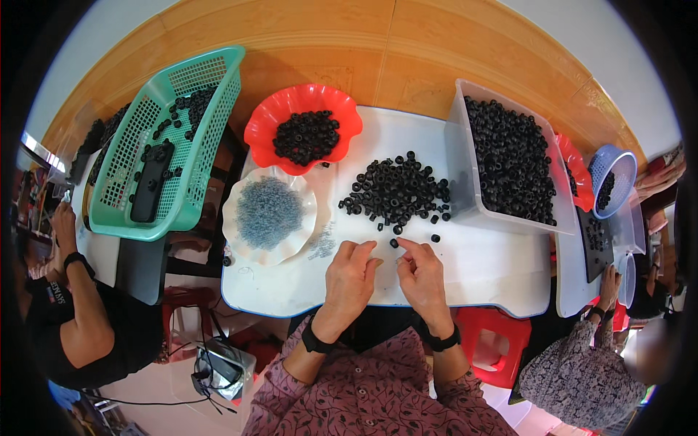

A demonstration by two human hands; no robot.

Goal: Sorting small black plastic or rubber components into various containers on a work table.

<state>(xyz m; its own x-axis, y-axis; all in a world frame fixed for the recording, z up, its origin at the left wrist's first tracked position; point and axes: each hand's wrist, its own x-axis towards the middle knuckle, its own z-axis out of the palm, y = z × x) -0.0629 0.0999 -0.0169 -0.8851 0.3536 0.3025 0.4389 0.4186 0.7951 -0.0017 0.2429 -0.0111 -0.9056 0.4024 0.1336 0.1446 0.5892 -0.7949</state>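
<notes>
Hovering over the near side of the white table (pixel 494 280), my right hand (pixel 422 277) has thumb and forefinger parted, the fingertip just beside a single black piece (pixel 394 243); whether it touches, I cannot tell. My left hand (pixel 350 280) is close by, thumb near forefinger; I cannot tell if anything is pinched there. I judge this step to be singling out a piece by fingertip; the next move calls for a light, exact pinch, as it might roll.

Farther left, a white scalloped plate (pixel 273 256) holds tiny grey-blue bits. Beyond the piece lies a heap of black pieces (pixel 396 190); right of it, a translucent bin (pixel 472 207) brims with more. Far left, a red wavy bowl (pixel 263 134) holds others.
</notes>
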